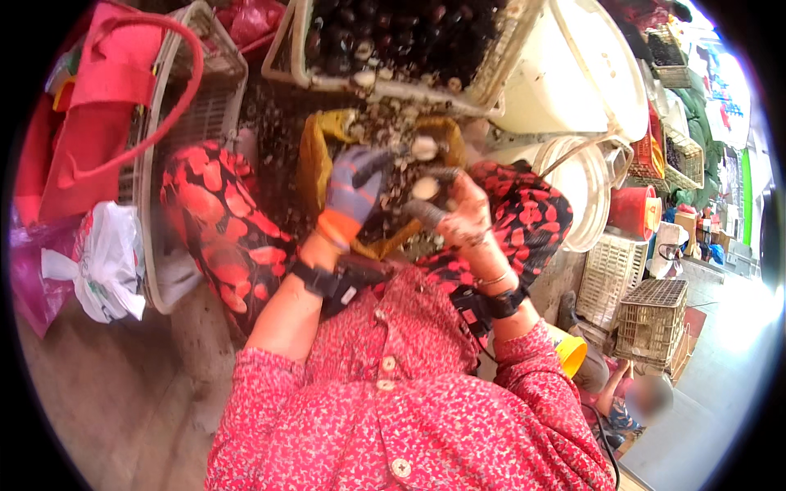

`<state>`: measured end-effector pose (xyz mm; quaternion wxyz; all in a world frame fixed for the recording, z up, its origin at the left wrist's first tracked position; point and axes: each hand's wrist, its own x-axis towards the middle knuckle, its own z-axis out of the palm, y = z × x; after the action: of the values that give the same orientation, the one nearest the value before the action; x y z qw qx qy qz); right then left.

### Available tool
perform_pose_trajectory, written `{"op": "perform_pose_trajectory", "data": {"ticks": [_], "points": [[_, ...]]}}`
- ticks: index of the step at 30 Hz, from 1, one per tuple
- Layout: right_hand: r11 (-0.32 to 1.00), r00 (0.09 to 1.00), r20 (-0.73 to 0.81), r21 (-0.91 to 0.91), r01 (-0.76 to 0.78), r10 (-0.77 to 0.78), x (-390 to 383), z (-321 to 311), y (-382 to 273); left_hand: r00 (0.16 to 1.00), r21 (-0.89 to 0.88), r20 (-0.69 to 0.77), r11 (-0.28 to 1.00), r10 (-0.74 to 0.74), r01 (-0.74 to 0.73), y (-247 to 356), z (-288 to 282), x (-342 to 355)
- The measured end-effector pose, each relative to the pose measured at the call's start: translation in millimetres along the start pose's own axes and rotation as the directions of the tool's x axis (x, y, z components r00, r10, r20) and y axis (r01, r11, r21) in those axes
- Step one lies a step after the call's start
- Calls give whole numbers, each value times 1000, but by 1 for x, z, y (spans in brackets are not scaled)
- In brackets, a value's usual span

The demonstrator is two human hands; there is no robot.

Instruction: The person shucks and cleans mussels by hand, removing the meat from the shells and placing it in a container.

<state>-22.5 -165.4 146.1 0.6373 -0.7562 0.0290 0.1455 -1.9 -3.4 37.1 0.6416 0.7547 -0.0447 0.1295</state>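
Observation:
My left hand (pixel 358 184), in a grey and orange glove, is over a yellow bag (pixel 315 159) with its rim spread wide. Its fingers curl together; what they grip, if anything, is hidden. Just past their tips is a pale, round peeled water chestnut (pixel 423 147). My right hand (pixel 465 211), its thumb and finger wrapped in dark covers, pinches another pale peeled water chestnut (pixel 425 188). Dark peelings lie in and around the bag, between my knees. Beyond it, a crate (pixel 393 88) holds many dark, unpeeled water chestnuts (pixel 385 37).
White buckets (pixel 577 184) and a large pale tub (pixel 565 74) stand at the right. On the left are a crate (pixel 205 106), a red bag (pixel 115 106) and a white plastic bag (pixel 106 262). Stacked crates (pixel 651 319) and another person (pixel 618 405) are farther right.

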Motion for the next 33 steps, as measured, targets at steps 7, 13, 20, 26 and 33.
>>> {"op": "perform_pose_trajectory", "data": {"ticks": [7, 13, 20, 26, 33], "points": [[716, 981, -43, -690, 108, -188, 13, 8, 36, 919, -266, 315, 907, -237, 326, 28, 7, -7], [776, 976, 65, -597, 204, -207, 11, -11, 31, 822, -657, 509, 503, -253, 562, 57, 0, -4], [821, 979, 70, 536, -197, 190, 18, -25, 48, 953, -408, 285, 885, -107, 222, 33, -2, 1], [973, 989, -62, 181, 140, -131, 27, -53, 111, 942, -302, 205, 898, -267, 320, 8, 0, 2], [960, 995, -85, 272, 68, -46, 7, -30, 27, 964, -278, 108, 924, -242, 263, 27, -4, -4]]}}
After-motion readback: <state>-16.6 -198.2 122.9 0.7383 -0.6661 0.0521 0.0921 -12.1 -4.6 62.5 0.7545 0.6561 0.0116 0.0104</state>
